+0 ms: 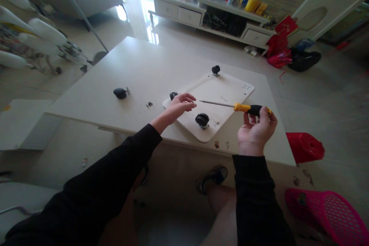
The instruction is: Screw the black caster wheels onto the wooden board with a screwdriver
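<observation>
My right hand (256, 130) is closed round the black and yellow handle of a screwdriver (242, 107), its shaft pointing left. Just beyond the tip, my left hand (182, 103) hovers over a white board (209, 96) with fingers loosely stretched and apart; I see nothing held in it. The board lies on the table with one black caster wheel (202, 119) near its front corner and another caster (215, 70) at the far corner. A third caster (173, 95) is partly hidden behind my left hand. Screw holes show at the board's right corner.
On the white table (92, 84), a loose caster (120, 93) lies left of several small dark screws (149, 104). A red bin (306, 147) stands by the right edge, with a pink basket (331, 211) nearer me. A white TV cabinet (184, 13) stands at the back.
</observation>
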The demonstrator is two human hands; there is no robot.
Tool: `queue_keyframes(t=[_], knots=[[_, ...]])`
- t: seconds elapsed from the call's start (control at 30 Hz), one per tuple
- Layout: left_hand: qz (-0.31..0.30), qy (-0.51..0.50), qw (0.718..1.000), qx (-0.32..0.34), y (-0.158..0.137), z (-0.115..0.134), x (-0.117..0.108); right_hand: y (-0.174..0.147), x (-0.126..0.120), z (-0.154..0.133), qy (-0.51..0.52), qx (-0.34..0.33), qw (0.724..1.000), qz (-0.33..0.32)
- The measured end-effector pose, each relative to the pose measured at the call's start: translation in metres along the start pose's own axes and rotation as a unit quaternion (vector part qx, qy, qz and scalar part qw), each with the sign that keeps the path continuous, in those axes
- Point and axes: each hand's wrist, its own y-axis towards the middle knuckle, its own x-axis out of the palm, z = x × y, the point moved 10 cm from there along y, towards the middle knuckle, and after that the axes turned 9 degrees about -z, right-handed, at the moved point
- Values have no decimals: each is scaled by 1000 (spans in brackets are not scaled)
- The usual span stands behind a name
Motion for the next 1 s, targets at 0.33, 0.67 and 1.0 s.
queue_keyframes(t=[0.33, 0.67, 1.0], knots=[[-146, 169, 974, 36, -2, -6, 22, 1, 12, -30, -13, -79, 997, -16], [-154, 207, 965, 51, 5, -9, 18, -15, 37, -53, -79, -238, 962, -105], [-127, 247, 960, 33, 4, -11, 23, -49, 69, -58, -140, -328, 908, -221]])
